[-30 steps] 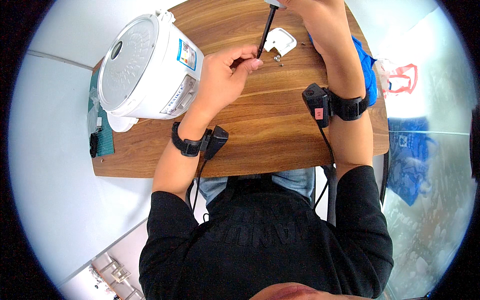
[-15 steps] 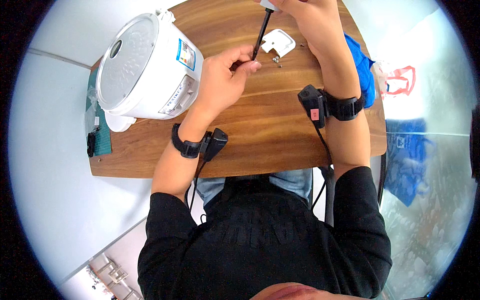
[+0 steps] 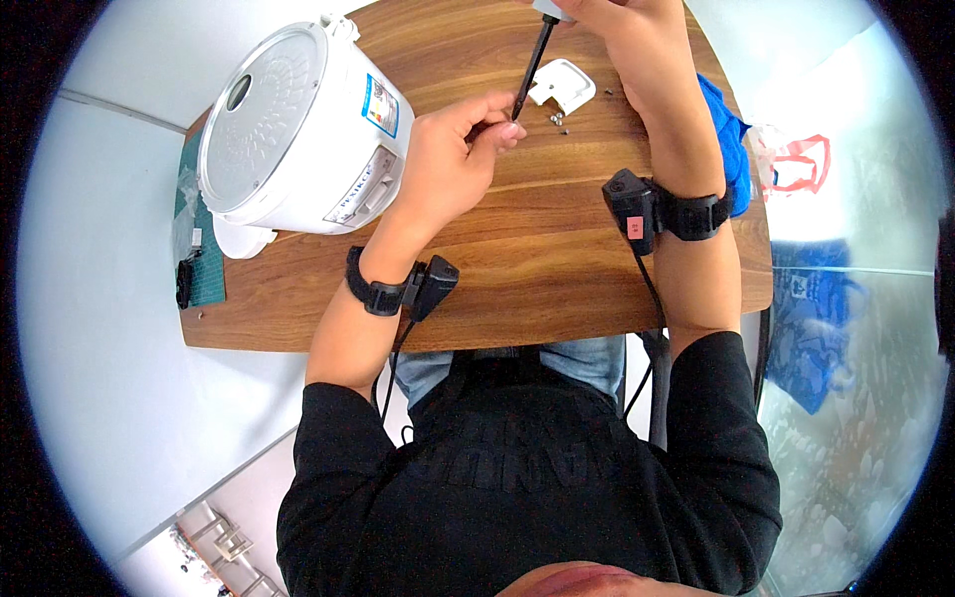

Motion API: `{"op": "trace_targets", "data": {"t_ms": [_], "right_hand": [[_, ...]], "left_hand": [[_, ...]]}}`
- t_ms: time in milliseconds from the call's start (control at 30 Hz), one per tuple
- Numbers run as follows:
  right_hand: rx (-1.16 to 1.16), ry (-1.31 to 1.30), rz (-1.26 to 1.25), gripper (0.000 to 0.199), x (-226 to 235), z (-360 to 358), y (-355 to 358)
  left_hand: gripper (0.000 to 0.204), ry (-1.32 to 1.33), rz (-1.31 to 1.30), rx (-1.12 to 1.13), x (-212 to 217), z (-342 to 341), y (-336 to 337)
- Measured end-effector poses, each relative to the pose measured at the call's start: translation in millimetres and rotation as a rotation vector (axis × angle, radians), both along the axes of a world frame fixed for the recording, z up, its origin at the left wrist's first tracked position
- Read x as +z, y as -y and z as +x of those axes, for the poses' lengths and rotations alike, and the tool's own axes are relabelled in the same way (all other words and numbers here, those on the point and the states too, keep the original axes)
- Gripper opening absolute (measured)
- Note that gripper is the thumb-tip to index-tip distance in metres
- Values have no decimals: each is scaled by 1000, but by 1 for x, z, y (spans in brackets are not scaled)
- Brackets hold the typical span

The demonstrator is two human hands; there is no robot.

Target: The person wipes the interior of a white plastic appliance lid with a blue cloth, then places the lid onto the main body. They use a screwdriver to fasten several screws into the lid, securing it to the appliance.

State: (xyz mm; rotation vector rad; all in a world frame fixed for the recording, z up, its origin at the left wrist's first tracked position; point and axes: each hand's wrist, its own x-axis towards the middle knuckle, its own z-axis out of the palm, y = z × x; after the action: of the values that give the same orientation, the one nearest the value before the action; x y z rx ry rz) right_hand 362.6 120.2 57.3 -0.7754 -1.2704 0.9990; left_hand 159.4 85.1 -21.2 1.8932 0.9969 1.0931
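My right hand (image 3: 637, 45) is closed round the pale handle of a screwdriver (image 3: 535, 66), partly cut off by the upper edge of the view. Its dark shaft slants down to the left, with the tip at the fingers of my left hand (image 3: 453, 149). Thumb and forefinger there are pinched together at the tip; whatever small thing they hold is hidden. Just right of the tip lie several small screws (image 3: 558, 120) on the wooden table (image 3: 537, 269). Beyond them rests a white plastic cover (image 3: 571, 86) with a notched edge.
A white rice cooker (image 3: 328, 129) lies tilted at the left, its round lid facing left. Under its far side is a green mat (image 3: 208, 274) with a black item on it. Blue cloth (image 3: 731, 139) lies by the right edge, behind my right forearm.
The whole view has shifted slightly, moving table items a little to the right. Both hands keep the same hold, and the screwdriver tip stays at my left fingers.
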Motion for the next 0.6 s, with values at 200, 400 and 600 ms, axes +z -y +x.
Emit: {"op": "trace_targets", "data": {"t_ms": [200, 400, 600], "right_hand": [[49, -4, 16, 23, -5, 1, -4], [50, 48, 37, 21, -3, -3, -2], [140, 34, 58, 21, -5, -3, -2]], "left_hand": [[26, -28, -9, 2, 3, 0, 1], [23, -70, -25, 1, 2, -5, 5], [25, -12, -100, -70, 2, -11, 6]]}}
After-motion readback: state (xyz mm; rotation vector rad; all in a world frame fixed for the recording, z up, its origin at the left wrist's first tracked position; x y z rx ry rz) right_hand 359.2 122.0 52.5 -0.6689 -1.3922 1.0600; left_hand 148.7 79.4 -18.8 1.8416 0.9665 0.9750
